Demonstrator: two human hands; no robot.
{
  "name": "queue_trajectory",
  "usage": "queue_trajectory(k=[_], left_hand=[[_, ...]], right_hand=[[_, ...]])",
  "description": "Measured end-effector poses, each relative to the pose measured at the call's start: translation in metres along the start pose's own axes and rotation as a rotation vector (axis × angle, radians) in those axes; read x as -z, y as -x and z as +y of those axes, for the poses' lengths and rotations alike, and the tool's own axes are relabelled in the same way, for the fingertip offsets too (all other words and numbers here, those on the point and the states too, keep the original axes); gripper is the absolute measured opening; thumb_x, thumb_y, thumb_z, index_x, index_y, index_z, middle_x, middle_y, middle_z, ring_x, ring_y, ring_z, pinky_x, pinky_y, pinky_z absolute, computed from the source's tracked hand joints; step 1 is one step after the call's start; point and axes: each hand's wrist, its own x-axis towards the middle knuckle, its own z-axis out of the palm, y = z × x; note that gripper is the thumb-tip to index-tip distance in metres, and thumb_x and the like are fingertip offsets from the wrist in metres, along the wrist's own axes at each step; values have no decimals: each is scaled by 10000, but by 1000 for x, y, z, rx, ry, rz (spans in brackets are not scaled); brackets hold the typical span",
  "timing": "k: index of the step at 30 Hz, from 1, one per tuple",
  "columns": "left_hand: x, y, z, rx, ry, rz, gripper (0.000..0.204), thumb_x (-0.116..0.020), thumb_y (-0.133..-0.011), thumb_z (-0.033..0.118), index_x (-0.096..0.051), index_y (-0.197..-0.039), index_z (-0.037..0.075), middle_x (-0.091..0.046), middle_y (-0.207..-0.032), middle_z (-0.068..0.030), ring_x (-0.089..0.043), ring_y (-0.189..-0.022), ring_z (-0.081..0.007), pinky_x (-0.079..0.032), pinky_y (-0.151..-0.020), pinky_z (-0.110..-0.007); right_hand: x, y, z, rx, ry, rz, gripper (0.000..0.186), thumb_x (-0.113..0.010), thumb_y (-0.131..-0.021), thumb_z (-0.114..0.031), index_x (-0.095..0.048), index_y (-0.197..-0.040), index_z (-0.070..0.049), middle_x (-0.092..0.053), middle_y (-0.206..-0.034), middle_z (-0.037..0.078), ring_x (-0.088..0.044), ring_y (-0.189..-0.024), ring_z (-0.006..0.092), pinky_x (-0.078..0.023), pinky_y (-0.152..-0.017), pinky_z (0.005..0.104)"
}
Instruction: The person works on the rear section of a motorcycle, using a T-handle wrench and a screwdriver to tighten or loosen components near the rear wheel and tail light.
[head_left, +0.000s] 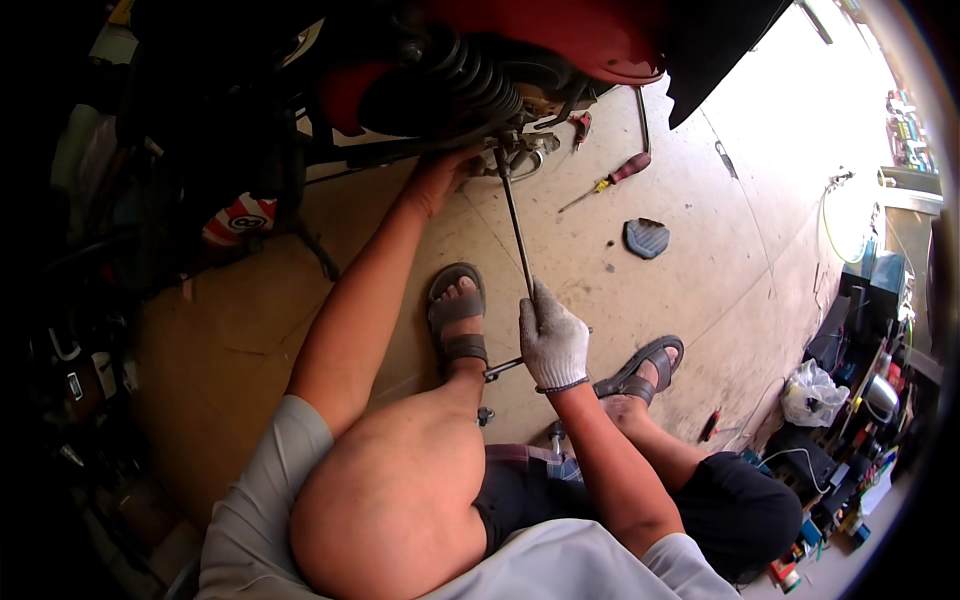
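My right hand [555, 345], in a pale knitted glove, is closed around the long thin shaft of a T-handle wrench [515, 225]. Past the glove, part of a crossbar sticks out near my left foot. The shaft's far end meets a metal part [525, 155] low on a red and black motorcycle [590, 35]. My bare left hand [445, 180] reaches up beside that metal part, under the dark frame. Shadow and parts hide its fingers, so its grip cannot be made out. A black coil spring [465, 80] sits just above.
On the floor [690, 290] lie a screwdriver with a dark red handle [628, 168], a red-handled tool [581, 128] and a dark ribbed pad [646, 238]. At right are a clear plastic bag [812, 393] and cluttered tools. My sandalled feet [460, 315] flank the wrench.
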Motion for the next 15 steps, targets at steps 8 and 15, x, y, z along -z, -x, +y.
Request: queue_trajectory(k=[8, 15], left_hand=[[-5, 1, 2, -20, -25, -1, 304, -732, -932, 168, -650, -1221, 118, -650, -1059, -2, -580, -792, -110, -501, -722, -298], [-4, 2, 6, -41, -56, -13, 326, -738, -924, 180, -659, -1231, 103, -651, -1104, -3, -565, -836, -110, -505, -713, -294]], right_hand=[[1, -9, 18, 91, 113, 57, 272, -666, -961, -223, -692, -1196, -87, -716, -828, 198, -700, -704, 392, -556, -618, 465], [0, -18, 31, 73, 104, 90, 265, -713, -945, -239, -711, -1139, -59, -727, -825, 167, -705, -676, 337, -553, -600, 417]])
